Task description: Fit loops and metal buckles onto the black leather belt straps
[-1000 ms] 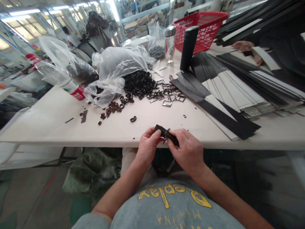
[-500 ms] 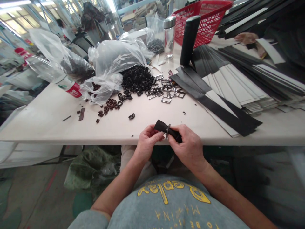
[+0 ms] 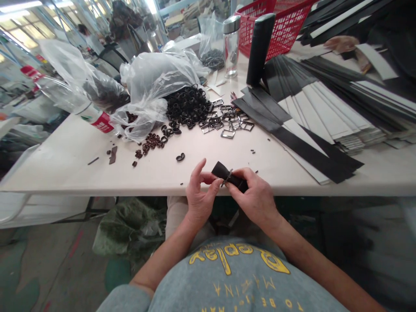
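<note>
A short black leather strap piece [image 3: 220, 169], apparently folded over, is held just above the table's front edge. A metal buckle [image 3: 231, 171] sits around it. My right hand [image 3: 258, 197] is closed over the strap's right part, thumb and forefinger right beside the buckle. From the left, my left hand [image 3: 199, 197] pinches at the strap and the buckle's lower side with its thumb and a bent finger, while another finger points up. Its fingertips are partly hidden by the strap. Two black loops [image 3: 180, 157] lie on the table, left of my hands.
Behind lie black loops [image 3: 186, 106], brown loops [image 3: 152, 143] and loose buckles [image 3: 228, 134]. Plastic bags [image 3: 159, 71], a glass bottle [image 3: 231, 52], a black cylinder [image 3: 259, 52] and a red basket [image 3: 286, 28] stand farther back. Black-and-white strips [image 3: 312, 112] fan out right, near another person's hand [image 3: 341, 44].
A finger of my left hand has lifted off the strap and now points up. The buckle tilts more. My right hand keeps its hold, and the view has shifted slightly.
</note>
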`<control>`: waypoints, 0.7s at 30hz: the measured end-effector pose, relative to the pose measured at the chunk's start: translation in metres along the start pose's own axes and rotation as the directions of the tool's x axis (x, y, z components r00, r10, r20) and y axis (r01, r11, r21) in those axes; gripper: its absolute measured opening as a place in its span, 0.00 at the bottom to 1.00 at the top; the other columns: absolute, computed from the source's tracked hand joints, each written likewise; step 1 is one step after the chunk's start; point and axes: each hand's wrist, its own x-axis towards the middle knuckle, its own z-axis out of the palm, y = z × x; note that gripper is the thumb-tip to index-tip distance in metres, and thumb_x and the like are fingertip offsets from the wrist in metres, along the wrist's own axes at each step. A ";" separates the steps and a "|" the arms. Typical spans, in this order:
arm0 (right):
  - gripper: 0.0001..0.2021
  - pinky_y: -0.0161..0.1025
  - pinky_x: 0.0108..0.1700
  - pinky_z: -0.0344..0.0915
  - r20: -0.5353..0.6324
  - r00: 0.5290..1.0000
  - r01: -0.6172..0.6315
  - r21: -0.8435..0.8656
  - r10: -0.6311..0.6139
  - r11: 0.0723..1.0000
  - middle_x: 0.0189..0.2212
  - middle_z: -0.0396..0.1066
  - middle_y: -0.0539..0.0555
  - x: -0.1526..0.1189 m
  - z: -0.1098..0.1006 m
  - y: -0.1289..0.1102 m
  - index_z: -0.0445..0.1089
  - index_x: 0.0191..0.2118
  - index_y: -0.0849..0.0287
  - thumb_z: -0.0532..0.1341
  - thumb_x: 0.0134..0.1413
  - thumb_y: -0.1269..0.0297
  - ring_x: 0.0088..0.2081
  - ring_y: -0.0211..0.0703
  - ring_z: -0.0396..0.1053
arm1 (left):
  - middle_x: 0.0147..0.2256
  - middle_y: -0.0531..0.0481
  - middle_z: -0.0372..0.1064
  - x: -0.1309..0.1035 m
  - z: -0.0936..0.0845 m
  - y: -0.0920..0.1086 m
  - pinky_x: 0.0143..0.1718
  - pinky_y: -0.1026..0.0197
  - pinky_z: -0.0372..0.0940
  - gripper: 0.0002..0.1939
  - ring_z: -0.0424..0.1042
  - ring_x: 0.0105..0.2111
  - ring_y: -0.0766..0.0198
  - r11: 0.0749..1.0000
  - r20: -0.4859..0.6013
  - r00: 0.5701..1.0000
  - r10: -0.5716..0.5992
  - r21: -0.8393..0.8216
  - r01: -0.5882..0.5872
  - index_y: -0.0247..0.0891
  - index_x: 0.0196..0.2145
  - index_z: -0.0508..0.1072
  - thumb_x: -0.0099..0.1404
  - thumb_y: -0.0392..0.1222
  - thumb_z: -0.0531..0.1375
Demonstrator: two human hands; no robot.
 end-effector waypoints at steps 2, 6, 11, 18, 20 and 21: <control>0.09 0.42 0.36 0.65 0.041 0.997 -0.072 0.040 0.070 0.997 0.32 0.76 0.52 0.002 -0.001 0.001 0.68 0.37 0.55 0.65 0.53 0.58 0.35 0.50 0.74 | 0.31 0.58 0.73 0.000 -0.002 -0.002 0.40 0.63 0.67 0.33 0.71 0.30 0.70 0.999 -0.005 1.000 0.025 0.028 -0.025 0.48 0.61 0.63 0.61 0.37 0.68; 0.10 0.41 0.36 0.64 0.101 0.990 -0.109 0.085 0.100 0.990 0.32 0.76 0.52 0.006 -0.005 0.003 0.68 0.36 0.55 0.66 0.52 0.56 0.35 0.49 0.74 | 0.31 0.58 0.73 0.000 -0.005 -0.003 0.39 0.63 0.67 0.32 0.71 0.30 0.70 0.997 0.047 0.998 0.030 0.064 -0.033 0.49 0.60 0.65 0.61 0.37 0.67; 0.06 0.40 0.40 0.66 0.177 0.984 -0.059 0.215 0.020 0.975 0.34 0.76 0.51 0.007 -0.013 0.005 0.69 0.38 0.56 0.61 0.53 0.64 0.36 0.45 0.73 | 0.29 0.57 0.72 0.001 -0.001 0.002 0.34 0.65 0.66 0.31 0.70 0.29 0.70 0.991 0.106 0.987 -0.122 -0.040 0.127 0.46 0.60 0.66 0.61 0.38 0.67; 0.06 0.39 0.40 0.67 0.290 0.957 -0.161 0.455 0.025 0.876 0.32 0.75 0.50 0.007 -0.018 0.009 0.70 0.38 0.57 0.58 0.54 0.67 0.36 0.43 0.73 | 0.30 0.57 0.71 -0.003 0.009 -0.002 0.35 0.64 0.66 0.28 0.69 0.29 0.70 0.996 0.146 0.986 -0.083 -0.027 0.088 0.47 0.57 0.69 0.60 0.38 0.68; 0.06 0.37 0.39 0.67 0.294 0.955 -0.197 0.533 0.038 0.823 0.32 0.74 0.50 0.006 -0.016 0.010 0.70 0.38 0.57 0.59 0.54 0.66 0.36 0.42 0.73 | 0.33 0.57 0.71 -0.004 0.011 -0.005 0.36 0.64 0.66 0.31 0.68 0.29 0.70 0.997 0.109 0.992 -0.068 -0.020 0.071 0.49 0.58 0.67 0.59 0.38 0.69; 0.06 0.37 0.39 0.67 0.295 0.954 -0.213 0.567 0.045 0.796 0.32 0.74 0.50 0.006 -0.015 0.010 0.70 0.38 0.57 0.60 0.53 0.66 0.35 0.41 0.72 | 0.35 0.56 0.70 -0.004 0.012 -0.005 0.36 0.64 0.66 0.34 0.68 0.31 0.70 0.998 0.079 0.995 -0.064 -0.022 0.066 0.50 0.59 0.65 0.57 0.38 0.70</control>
